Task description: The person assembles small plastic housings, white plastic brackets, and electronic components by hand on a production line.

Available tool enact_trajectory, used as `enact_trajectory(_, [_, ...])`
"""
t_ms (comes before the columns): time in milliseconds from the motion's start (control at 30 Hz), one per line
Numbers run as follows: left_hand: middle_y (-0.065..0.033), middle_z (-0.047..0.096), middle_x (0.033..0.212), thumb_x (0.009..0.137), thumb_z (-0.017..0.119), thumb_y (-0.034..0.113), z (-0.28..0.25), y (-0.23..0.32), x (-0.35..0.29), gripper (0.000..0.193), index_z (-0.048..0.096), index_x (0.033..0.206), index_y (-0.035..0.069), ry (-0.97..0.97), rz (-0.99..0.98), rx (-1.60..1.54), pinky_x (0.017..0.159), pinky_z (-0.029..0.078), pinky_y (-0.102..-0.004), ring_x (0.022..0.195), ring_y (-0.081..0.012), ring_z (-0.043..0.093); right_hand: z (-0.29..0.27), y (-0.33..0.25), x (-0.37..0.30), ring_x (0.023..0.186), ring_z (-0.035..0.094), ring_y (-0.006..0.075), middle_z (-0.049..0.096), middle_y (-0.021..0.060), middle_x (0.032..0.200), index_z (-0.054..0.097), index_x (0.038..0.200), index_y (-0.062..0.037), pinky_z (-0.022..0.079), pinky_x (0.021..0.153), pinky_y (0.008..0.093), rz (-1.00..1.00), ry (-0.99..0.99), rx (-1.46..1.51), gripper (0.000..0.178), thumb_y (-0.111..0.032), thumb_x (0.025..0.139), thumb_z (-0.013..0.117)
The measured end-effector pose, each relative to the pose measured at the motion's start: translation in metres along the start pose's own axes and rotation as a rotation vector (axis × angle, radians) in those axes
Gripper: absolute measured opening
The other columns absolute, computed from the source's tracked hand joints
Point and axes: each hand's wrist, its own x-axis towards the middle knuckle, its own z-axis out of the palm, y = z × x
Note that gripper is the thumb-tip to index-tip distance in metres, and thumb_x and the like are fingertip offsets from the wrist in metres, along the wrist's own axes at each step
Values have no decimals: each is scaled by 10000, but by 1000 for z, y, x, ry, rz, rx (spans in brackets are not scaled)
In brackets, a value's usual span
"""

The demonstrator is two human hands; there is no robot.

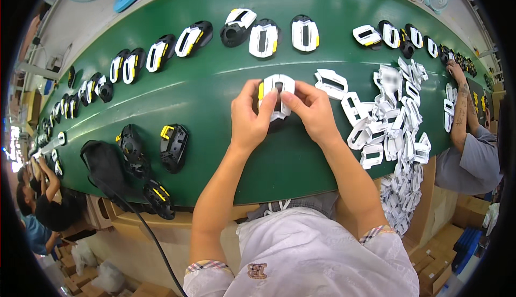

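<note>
Over the green table, my left hand (249, 118) and my right hand (316, 115) grip a mouse-shaped housing (279, 79) from both sides. It has a white cover, a dark slot down the middle and a yellow strip on its left. Both thumbs press on its top near the slot; the fingers curl around its sides, partly hidden. Just right of my right hand lies a loose white frame-shaped cover (331, 83). To the left of my left forearm is a black housing base (173, 147) with a yellow part at its top.
A heap of white covers (395, 130) spills over the front edge at right. Rows of white-and-black housings (262, 38) line the far side of the green table (226, 90). A black pouch-like thing (102, 160) with a cable lies left. Co-workers (467, 152) sit at both ends.
</note>
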Motion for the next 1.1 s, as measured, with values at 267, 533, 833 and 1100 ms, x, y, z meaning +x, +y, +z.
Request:
enact_trajectory(267, [-92, 636, 970, 921, 540, 187, -5, -3, 5, 293, 521, 1113, -34, -150, -86, -113, 703, 470, -235, 832, -129, 606, 1, -5, -3, 781, 590, 96, 660, 57, 874, 636, 1028, 33, 470, 689, 238, -49, 81, -21, 247, -123, 841, 673])
enact_trajectory(533, [-77, 622, 940, 978, 351, 471, -12, 0, 9, 531, 531, 1159, 6, -51, -410, -443, 701, 508, -279, 794, -141, 617, -6, -12, -4, 1317, 295, 353, 482, 49, 1320, 700, 874, -179, 219, 1095, 466, -704, -123, -890, 395, 63, 589, 575])
enact_trajectory(833, [-37, 599, 669, 944, 534, 357, -9, 3, 7, 374, 603, 914, -10, 99, -217, -92, 509, 445, -221, 571, -84, 563, 0, 6, 0, 1038, 547, 148, 504, 140, 1222, 485, 1227, 24, 464, 866, 300, -33, -210, 166, 429, -15, 811, 586])
enact_trajectory(1100, [-3, 552, 698, 985, 415, 418, 9, -6, 3, 466, 534, 796, 8, 139, -48, -97, 562, 386, -221, 627, -55, 470, 14, 22, -4, 682, 546, 34, 606, 23, 765, 534, 853, 4, 458, 593, 197, -122, 182, -189, 134, -72, 807, 635])
